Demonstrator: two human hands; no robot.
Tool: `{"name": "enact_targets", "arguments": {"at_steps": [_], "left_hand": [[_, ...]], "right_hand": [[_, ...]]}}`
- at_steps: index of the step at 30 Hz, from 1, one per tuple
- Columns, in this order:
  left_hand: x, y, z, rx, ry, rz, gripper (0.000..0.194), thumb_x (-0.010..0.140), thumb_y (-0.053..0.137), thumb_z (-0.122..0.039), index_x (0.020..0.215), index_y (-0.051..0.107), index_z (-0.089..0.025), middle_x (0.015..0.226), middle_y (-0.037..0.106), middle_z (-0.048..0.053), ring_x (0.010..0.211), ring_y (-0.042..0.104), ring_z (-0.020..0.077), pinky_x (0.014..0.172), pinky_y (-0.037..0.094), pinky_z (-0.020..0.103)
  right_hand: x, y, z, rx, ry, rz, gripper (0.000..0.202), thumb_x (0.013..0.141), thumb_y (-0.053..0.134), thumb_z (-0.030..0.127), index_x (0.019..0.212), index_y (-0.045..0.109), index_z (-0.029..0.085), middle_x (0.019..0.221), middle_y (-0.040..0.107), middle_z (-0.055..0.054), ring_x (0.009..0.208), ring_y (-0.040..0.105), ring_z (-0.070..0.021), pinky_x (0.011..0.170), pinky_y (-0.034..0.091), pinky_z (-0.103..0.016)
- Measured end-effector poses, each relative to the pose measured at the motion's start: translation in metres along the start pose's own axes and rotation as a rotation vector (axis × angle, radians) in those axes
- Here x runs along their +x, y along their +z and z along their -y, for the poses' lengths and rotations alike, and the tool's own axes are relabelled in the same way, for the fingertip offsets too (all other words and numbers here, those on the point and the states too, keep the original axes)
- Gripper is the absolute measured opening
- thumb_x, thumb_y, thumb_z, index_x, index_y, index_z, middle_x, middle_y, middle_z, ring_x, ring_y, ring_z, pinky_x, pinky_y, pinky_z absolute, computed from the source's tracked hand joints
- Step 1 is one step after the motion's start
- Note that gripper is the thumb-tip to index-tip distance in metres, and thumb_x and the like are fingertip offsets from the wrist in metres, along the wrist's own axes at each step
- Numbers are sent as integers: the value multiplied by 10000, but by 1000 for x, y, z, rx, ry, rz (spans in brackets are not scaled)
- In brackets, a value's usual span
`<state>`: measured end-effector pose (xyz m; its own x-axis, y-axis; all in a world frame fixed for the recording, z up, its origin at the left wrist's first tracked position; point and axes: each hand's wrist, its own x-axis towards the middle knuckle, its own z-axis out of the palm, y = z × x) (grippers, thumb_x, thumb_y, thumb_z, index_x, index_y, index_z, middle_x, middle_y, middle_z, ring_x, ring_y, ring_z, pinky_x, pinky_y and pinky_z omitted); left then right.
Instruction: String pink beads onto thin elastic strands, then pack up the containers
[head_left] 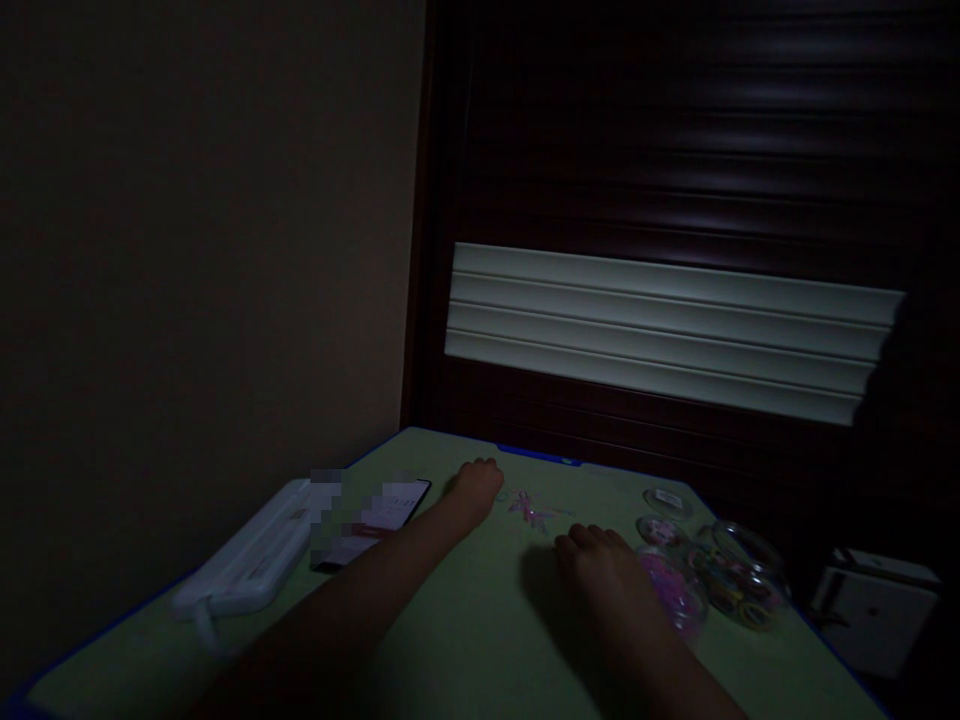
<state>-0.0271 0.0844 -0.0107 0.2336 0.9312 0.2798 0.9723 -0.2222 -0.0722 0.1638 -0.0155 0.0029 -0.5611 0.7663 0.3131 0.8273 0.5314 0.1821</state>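
Note:
My left hand [478, 488] rests on the far part of the pale green table, its fingers curled; anything in them is hidden. Just right of it lies a small pink item with a few arms [529, 510], perhaps a bow or a string of beads; the dim light hides its kind. My right hand [596, 558] is nearer me, to the right of that pink item, fingers bent downward and their tips hidden. Beside the right wrist stands a clear round container with pink pieces [671, 590], partly covered by my forearm.
A clear jar with colourful bands [739, 585] stands at the right, near clear lids [667, 503]. On the left lie a dark-edged phone-like slab [405, 500] and a white lamp-like or power-strip-like bar [251, 550]. A white box [874, 610] sits beyond the table's right edge.

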Motion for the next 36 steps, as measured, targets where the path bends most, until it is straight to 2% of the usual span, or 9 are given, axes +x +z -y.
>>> {"name": "enact_targets", "arguments": {"at_steps": [2, 4, 10, 13, 17, 26, 36], "left_hand": [[-5, -2, 1, -14, -6, -55, 177, 827, 440, -43, 924, 582, -84, 1014, 572, 169, 926, 551, 229, 776, 451, 365], [-13, -6, 0, -43, 13, -117, 234, 805, 391, 0, 917, 571, -99, 1002, 571, 149, 941, 534, 221, 787, 432, 352], [-46, -10, -16, -219, 117, -235, 233, 907, 282, -143, 866, 511, -162, 877, 553, 32, 814, 529, 132, 741, 421, 244], [-64, -5, -30, -588, 177, -308, 197, 914, 310, -193, 866, 501, -176, 859, 552, 18, 814, 521, 132, 746, 416, 245], [-80, 1, -43, -752, 178, -280, 186, 912, 338, -219, 862, 514, -189, 876, 555, 13, 814, 519, 136, 744, 410, 255], [-89, -4, -45, -771, 184, -268, 152, 905, 374, -207, 897, 526, -211, 907, 555, -5, 832, 519, 130, 747, 403, 241], [-92, -7, -48, -719, 281, -231, 165, 907, 366, -192, 927, 529, -212, 925, 547, 6, 856, 515, 136, 768, 412, 244]], "right_hand": [[0, 0, -2, -9, 2, -16, 212, 813, 441, 66, 826, 635, 150, 820, 633, -75, 759, 571, -192, 658, 336, -288], [0, 0, -4, -12, 3, -31, 204, 812, 446, 70, 826, 632, 153, 823, 627, -73, 766, 566, -192, 657, 332, -285], [-1, 0, -6, 16, 43, -104, 251, 863, 383, 113, 814, 621, 180, 798, 620, -56, 744, 560, -183, 653, 339, -277], [-1, 1, -5, 77, 87, -152, 269, 873, 363, 132, 842, 625, 186, 795, 617, -52, 730, 563, -176, 637, 355, -263], [-4, 1, -4, 274, 132, -200, 287, 878, 348, 139, 975, 614, 185, 840, 613, -59, 747, 572, -156, 649, 386, -229], [-4, 2, -1, 747, 144, -264, 304, 878, 354, 208, 1061, 591, 160, 950, 631, -86, 821, 595, -161, 703, 442, -235], [-1, 12, -5, 901, 187, -230, 279, 845, 443, 269, 1038, 607, 151, 1000, 649, -93, 872, 601, -176, 773, 458, -278]]}}
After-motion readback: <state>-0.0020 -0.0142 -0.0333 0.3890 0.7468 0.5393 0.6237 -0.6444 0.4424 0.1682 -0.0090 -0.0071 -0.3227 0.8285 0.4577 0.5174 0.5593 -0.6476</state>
